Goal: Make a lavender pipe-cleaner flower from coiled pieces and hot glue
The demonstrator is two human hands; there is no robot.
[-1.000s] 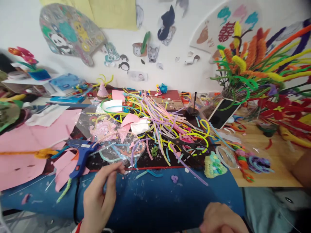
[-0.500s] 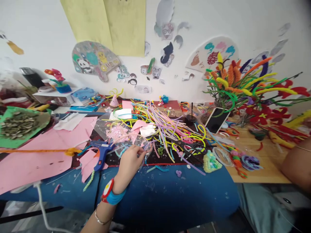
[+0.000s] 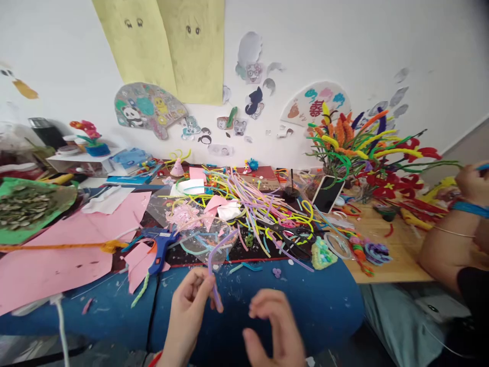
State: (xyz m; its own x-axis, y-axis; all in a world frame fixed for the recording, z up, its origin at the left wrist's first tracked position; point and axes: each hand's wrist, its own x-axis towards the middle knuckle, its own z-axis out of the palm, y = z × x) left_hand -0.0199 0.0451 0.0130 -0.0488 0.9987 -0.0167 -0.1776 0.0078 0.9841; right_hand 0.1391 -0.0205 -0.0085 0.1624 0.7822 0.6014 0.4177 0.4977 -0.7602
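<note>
My left hand pinches a bent purple pipe cleaner between thumb and fingers, above the front edge of the blue table cover. The pipe cleaner's upper end leans to the right over the pile, and its lower end pokes out below my fingers. To the right, my right hand is raised with thumb and fingers apart and nothing between them, slightly blurred. Behind them lies a heap of pink, yellow and purple pipe cleaners. Black-handled scissors rest at the heap's right side.
A blue glue gun lies on pink sheets at the left. A phone leans near a bunch of pipe-cleaner flowers. Another person's arm reaches in at the far right. A yellow-green crafted piece sits near the table edge.
My left hand has drawn back from the pile toward me, now with the purple pipe cleaner. My right hand has come into view. At the right, the other person's hand shows raised by the flowers.
</note>
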